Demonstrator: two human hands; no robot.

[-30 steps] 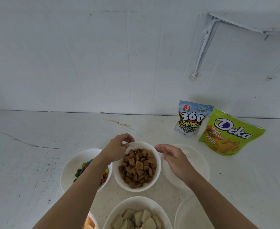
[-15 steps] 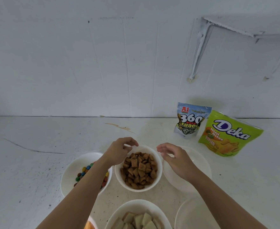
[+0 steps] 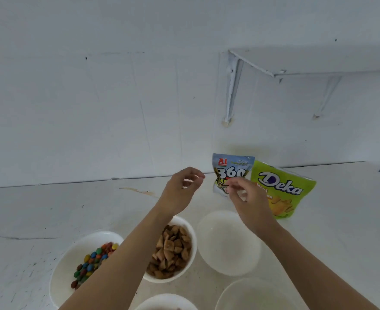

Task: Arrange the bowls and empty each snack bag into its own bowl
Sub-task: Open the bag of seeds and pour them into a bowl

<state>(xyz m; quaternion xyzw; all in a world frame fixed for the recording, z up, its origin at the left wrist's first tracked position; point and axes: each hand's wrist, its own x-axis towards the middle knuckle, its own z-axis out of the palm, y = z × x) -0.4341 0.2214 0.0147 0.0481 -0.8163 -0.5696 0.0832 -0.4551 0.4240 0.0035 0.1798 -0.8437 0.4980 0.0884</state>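
Note:
A blue-and-white "360" snack bag (image 3: 232, 168) and a green "Deka" snack bag (image 3: 282, 189) stand against the wall at the back right. My right hand (image 3: 248, 198) hovers in front of both bags with loosely curled fingers that hold nothing. My left hand (image 3: 182, 189) is raised left of the 360 bag, also loosely curled and empty. Below my hands sit white bowls: one with coloured candies (image 3: 63, 271), one with brown pillow snacks (image 3: 190, 233), an empty bowl (image 3: 229, 245) and another empty bowl (image 3: 251, 296) at the bottom right.
A further bowl's rim (image 3: 165, 302) shows at the bottom edge. The white counter (image 3: 50, 211) runs to a white wall (image 3: 95, 97). A shelf bracket (image 3: 231, 90) hangs on the wall above the bags.
Both hands have lifted off the bowl of brown snacks and moved up and away toward the bags. The camera has tilted, so the bowls sit lower in view.

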